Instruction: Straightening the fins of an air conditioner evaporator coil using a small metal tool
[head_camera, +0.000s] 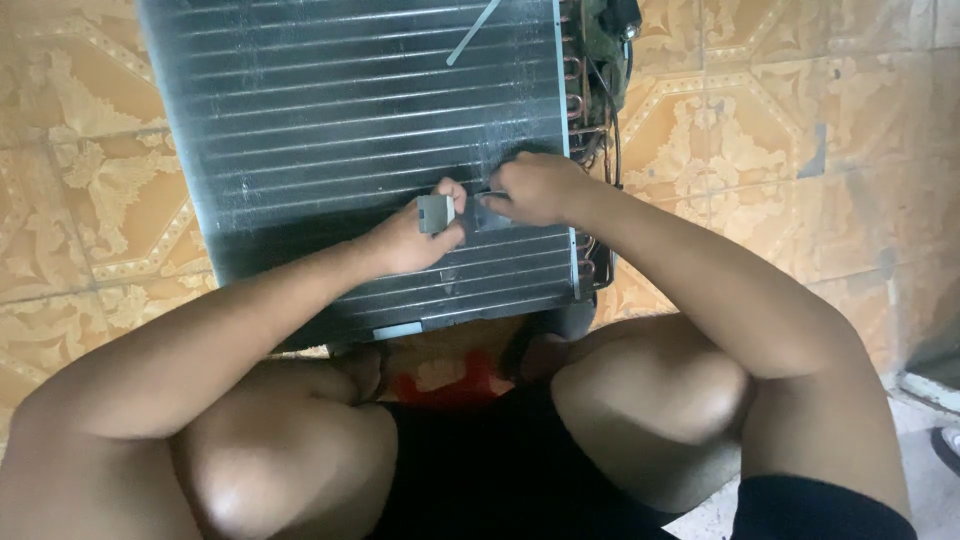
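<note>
The coil (350, 140), a dark finned panel with thin tubes running across it, lies flat on the patterned orange floor tiles (780, 150) just ahead of our knees. Our left hand (415, 235) rests on its lower part, thumb and fingers pinching a small grey square block (435, 213). Our right hand (535, 188) sits just beside it, fingers curled and pinched on a thin dark tool (490, 194) pressed to the fins. A pale strip (473, 32) lies slanted near the coil's far edge. Copper bends (578, 75) line its right side. A light-blue tab (397, 330) marks the near edge.
</note>
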